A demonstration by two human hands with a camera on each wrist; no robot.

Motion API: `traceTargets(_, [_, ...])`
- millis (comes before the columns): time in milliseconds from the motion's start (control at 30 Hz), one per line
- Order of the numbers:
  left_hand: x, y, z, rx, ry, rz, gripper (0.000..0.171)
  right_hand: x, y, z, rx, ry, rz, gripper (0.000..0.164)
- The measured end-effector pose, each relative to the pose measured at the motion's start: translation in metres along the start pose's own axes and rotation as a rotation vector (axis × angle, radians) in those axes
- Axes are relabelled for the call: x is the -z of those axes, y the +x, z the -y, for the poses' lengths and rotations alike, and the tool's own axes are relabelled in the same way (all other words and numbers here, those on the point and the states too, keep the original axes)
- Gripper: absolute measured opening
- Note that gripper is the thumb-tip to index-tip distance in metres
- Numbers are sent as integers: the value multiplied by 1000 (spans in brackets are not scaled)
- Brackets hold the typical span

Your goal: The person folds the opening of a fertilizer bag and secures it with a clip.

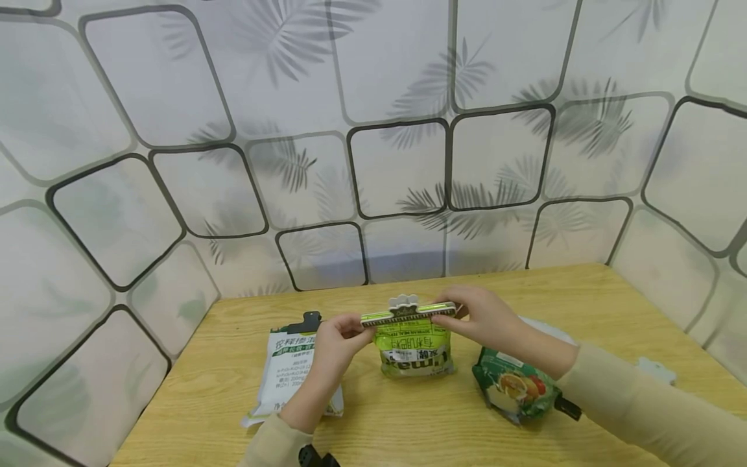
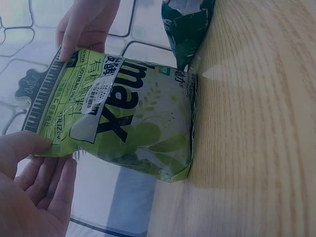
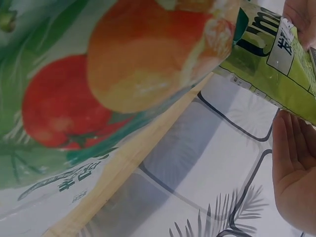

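A yellow-green fertilizer bag (image 1: 415, 363) stands upright on the table, its top folded under a long clip (image 1: 406, 314) with a scalloped handle. My left hand (image 1: 337, 344) pinches the bag's upper left corner beside the clip's end. In the left wrist view, that thumb (image 2: 29, 144) lies on the front of the bag, with the fingers behind. At the opposite top corner, my right hand (image 1: 481, 321) grips the bag and the clip's right end between thumb and fingers.
On the left lies a white fertilizer bag (image 1: 286, 370) with a black clip (image 1: 306, 322). A green bag (image 1: 513, 386) with fruit pictures lies under my right forearm, a black clip (image 1: 567, 408) at its edge. Further right on the wooden table (image 1: 408, 428) is a pale clip (image 1: 656, 370).
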State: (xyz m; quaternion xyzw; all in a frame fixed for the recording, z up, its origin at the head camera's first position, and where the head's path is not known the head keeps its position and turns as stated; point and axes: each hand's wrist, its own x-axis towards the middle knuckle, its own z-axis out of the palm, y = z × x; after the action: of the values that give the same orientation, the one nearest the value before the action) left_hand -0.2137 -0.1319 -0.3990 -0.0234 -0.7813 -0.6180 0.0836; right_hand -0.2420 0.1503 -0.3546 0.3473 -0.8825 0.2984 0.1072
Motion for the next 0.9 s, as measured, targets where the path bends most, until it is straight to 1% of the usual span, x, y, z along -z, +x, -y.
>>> traceTargets(67, [0, 1, 0, 13, -5, -6, 10, -1, -1, -1, 3, -2, 0, 19])
traceTargets(200, [0, 1, 1, 21, -2, -11, 10, -2, -2, -5, 9, 2, 2, 11])
traceTargets(300, [0, 0, 1, 7, 5, -8, 11, -2, -3, -8, 12, 7, 4, 7])
traceTargets(467, [0, -2, -1, -7, 1, -1, 15, -3, -4, -10, 10, 19, 8, 6])
traceTargets(633, [0, -2, -1, 4, -12, 4, 16, -3, -5, -11, 15, 40, 13, 5])
traceTargets(700, [0, -1, 0, 7, -9, 3, 16, -3, -6, -11, 13, 48, 11, 10])
traceTargets(833, [-1, 1, 1, 11, -9, 0, 14, -3, -7, -12, 9, 55, 8, 28])
traceTargets(900, [-1, 2, 2, 9, -13, -1, 13, -3, -8, -13, 8, 52, 6, 34])
